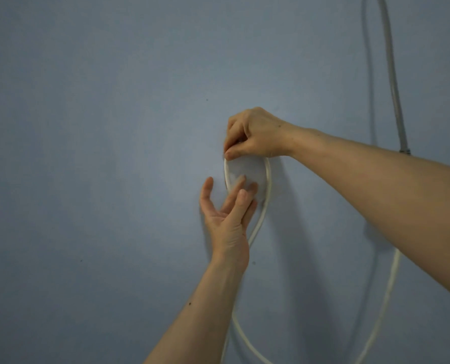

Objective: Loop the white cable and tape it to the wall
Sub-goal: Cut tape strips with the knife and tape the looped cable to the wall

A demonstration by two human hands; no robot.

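Note:
A white cable (pixel 268 177) forms a small oval loop against the blue wall (pixel 100 127). My right hand (pixel 255 134) is closed over the top of the loop, pinching it against the wall. My left hand (pixel 228 214) reaches up from below with fingers spread, its fingertips touching the lower part of the loop. A faint translucent piece, possibly tape (pixel 242 170), seems to lie over the wall inside the loop; I cannot tell for sure. Below the loop the cable strands cross behind my left hand and hang down in a wide curve (pixel 386 306) to the right.
A grey conduit (pixel 391 74) runs down the wall at the upper right and ends at a fitting (pixel 405 151) just above my right forearm. A thin dark line curves down the wall beside it; it may be a wire or a shadow.

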